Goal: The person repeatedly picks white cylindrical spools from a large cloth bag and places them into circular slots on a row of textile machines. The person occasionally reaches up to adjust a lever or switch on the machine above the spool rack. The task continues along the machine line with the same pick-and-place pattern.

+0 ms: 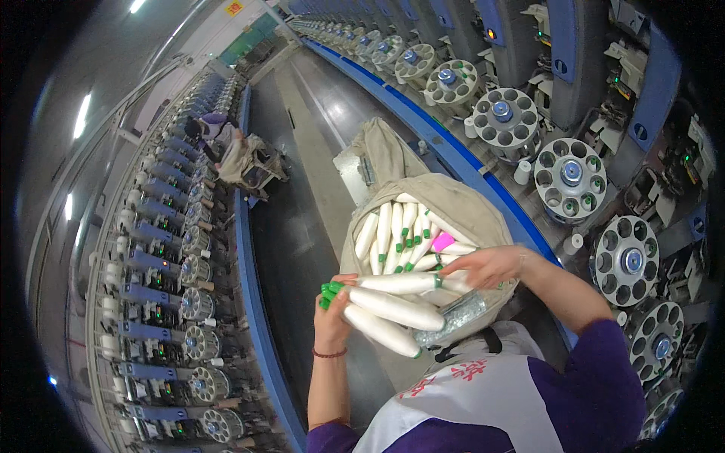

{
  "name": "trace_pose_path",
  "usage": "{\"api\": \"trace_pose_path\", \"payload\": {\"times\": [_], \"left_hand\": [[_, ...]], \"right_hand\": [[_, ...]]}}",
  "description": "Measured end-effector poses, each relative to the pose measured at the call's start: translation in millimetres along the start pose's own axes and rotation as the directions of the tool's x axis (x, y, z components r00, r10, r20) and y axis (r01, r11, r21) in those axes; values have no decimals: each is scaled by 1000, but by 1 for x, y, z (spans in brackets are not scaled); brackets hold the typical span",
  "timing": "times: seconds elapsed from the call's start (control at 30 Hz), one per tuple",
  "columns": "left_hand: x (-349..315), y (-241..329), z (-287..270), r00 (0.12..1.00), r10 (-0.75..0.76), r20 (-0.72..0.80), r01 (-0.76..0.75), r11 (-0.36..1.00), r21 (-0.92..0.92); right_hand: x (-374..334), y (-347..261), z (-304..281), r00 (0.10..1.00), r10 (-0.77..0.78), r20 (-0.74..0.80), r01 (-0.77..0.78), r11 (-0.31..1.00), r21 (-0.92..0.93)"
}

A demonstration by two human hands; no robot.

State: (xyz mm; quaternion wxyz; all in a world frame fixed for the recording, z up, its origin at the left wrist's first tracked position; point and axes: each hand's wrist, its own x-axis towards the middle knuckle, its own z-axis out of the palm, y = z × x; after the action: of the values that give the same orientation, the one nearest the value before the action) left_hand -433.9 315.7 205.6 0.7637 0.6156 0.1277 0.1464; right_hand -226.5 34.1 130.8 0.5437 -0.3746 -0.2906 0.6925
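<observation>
- In the head view, your left hand was closed around the green-tipped ends of a bunch of white bobbins, two plainly gripped and a third, uppermost, apparently in the same hold.
- Those bobbins reached from your left fist toward the right, across the near side of the open sack; the uppermost lay nearly level, while the lower two slanted down toward your apron.
- Your right hand was spread, with its fingers pointing left over the sack's right part, near the far green end of the uppermost bobbin (whether a fingertip touched it, I could not tell).
- Your two hands were apart, the bunch spanning much of the gap: its gripped ends sat at your left, its free ends on your right hand's side.
- Beyond the bunch, the loose bobbins lay inside the sack, many with long axes running away from you and green ends toward you; your right hand was the nearer to the pink piece among them.
- A shiny grey piece lay at the sack's near edge, just right of the held bobbins' free ends.
</observation>
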Motion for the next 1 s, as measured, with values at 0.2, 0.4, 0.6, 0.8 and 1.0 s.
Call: {"api": "trace_pose_path", "payload": {"times": [0.2,0.4,0.6,0.8,1.0], "left_hand": [[-49,-3,-13,999,-1,-44,-1,999,-44],[-70,9,21,995,-17,98,22,999,-47],[-81,17,23,1000,-3,-3,3,995,103],[-64,0,50,990,-20,-141,15,999,-39],[-8,-33,128,982,-154,-105,138,979,-150]], "right_hand": [[-31,65,40,288,-391,-874,501,840,-210],[-2,65,118,866,-222,-447,218,974,-63],[7,68,131,399,-901,-172,42,206,-978],[-45,58,133,647,-410,-643,177,901,-396],[-104,74,120,21,-965,-260,56,260,-964]]}}
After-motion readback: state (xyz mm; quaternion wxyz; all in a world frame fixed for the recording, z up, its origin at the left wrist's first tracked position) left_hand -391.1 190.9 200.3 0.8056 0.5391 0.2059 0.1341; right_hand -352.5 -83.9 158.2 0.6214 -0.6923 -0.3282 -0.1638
